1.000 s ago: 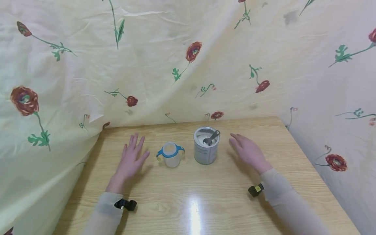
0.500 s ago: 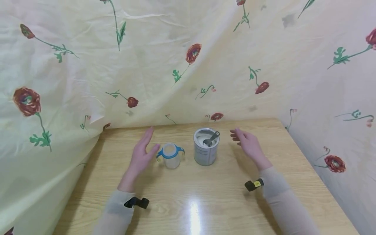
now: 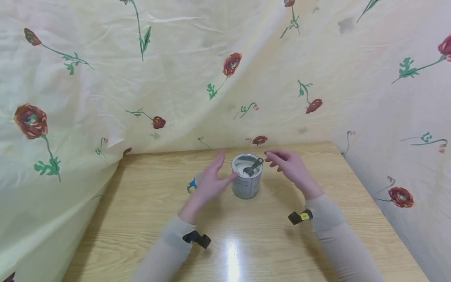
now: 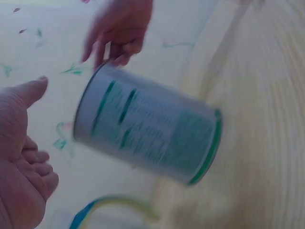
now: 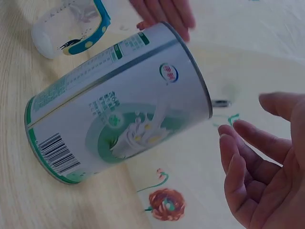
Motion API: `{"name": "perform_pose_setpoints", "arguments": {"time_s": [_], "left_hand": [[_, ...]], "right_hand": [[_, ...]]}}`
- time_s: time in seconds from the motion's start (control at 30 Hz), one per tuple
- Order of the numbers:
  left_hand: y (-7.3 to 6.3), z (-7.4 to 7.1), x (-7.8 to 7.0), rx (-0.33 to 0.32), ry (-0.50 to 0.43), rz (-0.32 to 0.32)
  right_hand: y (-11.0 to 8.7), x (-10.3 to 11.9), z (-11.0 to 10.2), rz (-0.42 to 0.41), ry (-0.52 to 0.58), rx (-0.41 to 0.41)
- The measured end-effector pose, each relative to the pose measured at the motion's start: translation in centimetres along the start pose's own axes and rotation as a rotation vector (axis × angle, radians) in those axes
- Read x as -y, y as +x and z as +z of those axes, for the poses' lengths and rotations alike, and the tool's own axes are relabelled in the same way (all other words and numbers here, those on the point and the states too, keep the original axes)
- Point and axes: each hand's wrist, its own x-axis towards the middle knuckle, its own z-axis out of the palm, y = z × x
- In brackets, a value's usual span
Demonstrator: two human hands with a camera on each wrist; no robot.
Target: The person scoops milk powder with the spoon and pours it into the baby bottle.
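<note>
A milk powder can point(image 3: 246, 188) stands uncovered on the table, white powder inside. A grey scoop point(image 3: 256, 164) leans in it, its handle over the right rim. My left hand point(image 3: 211, 182) is at the can's left side, thumb and fingers spread, passing in front of a baby cup point(image 3: 192, 185) with blue handles. Most of that cup is hidden in the head view; the right wrist view shows its clear body point(image 5: 71, 24). Just right of the scoop handle hovers my right hand point(image 3: 290, 168), fingers loosely bent and holding nothing; a gap shows in the right wrist view point(image 5: 267, 167).
The wooden table point(image 3: 141, 203) ends against a flower-print cloth point(image 3: 176, 78) hanging behind and at both sides. A bright light reflection lies on the front of the tabletop. Each wrist carries a small black camera point(image 3: 197, 238).
My left hand has moved right, from beside the cup to the can's left side, now covering most of the cup. My right hand has come left towards the scoop handle. Can and scoop stay put.
</note>
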Motion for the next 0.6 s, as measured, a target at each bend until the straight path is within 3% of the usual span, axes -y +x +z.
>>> {"name": "perform_pose_setpoints", "arguments": {"time_s": [0.27, 0.6], "left_hand": [[0.6, 3.6, -0.5, 0.006, -0.059, -0.1], [1.0, 4.6, -0.3, -0.023, -0.095, -0.169]], "right_hand": [[0.1, 0.4, 1.1, -0.107, -0.154, -0.047], [0.3, 0.4, 1.5, -0.172, -0.227, -0.048]]}}
